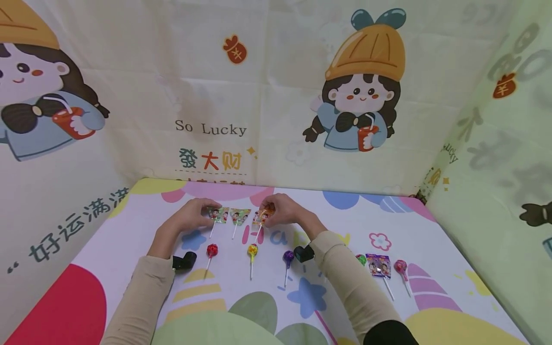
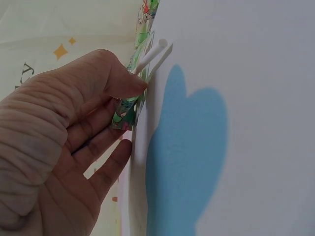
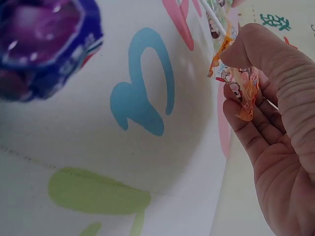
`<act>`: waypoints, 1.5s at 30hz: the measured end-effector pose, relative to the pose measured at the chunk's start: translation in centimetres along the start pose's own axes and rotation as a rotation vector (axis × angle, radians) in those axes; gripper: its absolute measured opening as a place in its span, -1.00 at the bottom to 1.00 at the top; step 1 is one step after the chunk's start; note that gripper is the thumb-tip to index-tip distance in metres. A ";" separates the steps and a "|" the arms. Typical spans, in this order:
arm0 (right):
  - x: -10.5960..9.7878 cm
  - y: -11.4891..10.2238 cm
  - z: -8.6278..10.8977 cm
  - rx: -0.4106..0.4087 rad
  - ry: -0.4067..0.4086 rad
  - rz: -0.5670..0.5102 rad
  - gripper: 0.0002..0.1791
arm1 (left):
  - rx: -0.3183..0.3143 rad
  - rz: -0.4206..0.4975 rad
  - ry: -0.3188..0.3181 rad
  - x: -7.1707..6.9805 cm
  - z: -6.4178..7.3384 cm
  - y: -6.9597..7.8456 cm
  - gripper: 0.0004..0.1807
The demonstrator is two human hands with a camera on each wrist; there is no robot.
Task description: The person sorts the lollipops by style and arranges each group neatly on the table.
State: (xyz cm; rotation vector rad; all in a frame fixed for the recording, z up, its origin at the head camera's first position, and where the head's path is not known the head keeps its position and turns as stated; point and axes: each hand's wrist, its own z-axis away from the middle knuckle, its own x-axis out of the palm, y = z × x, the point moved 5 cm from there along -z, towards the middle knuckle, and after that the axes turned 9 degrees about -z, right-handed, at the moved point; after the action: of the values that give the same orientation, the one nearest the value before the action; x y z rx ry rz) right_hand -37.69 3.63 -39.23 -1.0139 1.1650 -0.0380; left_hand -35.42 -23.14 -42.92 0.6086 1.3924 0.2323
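Observation:
Near the back of the table, my left hand (image 1: 195,214) pinches the edge of a green-wrapped lollipop (image 1: 221,214), its white stick pointing toward me. The left wrist view shows the thumb on the green wrapper (image 2: 129,105). My right hand (image 1: 286,211) pinches an orange-wrapped lollipop (image 1: 261,216) by its wrapper, between thumb and fingers (image 3: 241,115) in the right wrist view. Between the two hands lies another green-wrapped lollipop (image 1: 239,216). Closer to me are a red lollipop (image 1: 212,250), a yellow lollipop (image 1: 252,250) and a purple lollipop (image 1: 288,257), spaced in a row.
Right of my right forearm lie a purple-packaged lollipop (image 1: 378,266), a pinkish-red lollipop (image 1: 400,266) and a green lollipop (image 1: 361,259) partly hidden by the sleeve. Black wrist devices (image 1: 185,261) sit by both forearms. A printed cloth wall (image 1: 284,96) stands behind the patterned table (image 1: 345,225).

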 end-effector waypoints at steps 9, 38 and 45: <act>0.2 0.3 -0.9 0.017 -0.036 0.010 -0.64 | 0.002 -0.001 0.006 0.1 0.0 0.1 -0.43; 0.6 0.0 -0.8 0.026 -0.043 -0.018 -0.56 | -0.012 0.008 0.009 0.1 0.3 0.3 -0.42; 0.5 -0.1 0.7 0.000 0.012 -0.074 -0.54 | -0.008 0.014 0.008 0.0 0.5 0.2 -0.42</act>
State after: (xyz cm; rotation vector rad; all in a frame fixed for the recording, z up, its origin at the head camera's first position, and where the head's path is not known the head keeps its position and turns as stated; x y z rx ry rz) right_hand -36.88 3.75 -39.54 -1.0573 1.1384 -0.1031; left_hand -34.87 -23.14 -42.74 0.6117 1.3950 0.2513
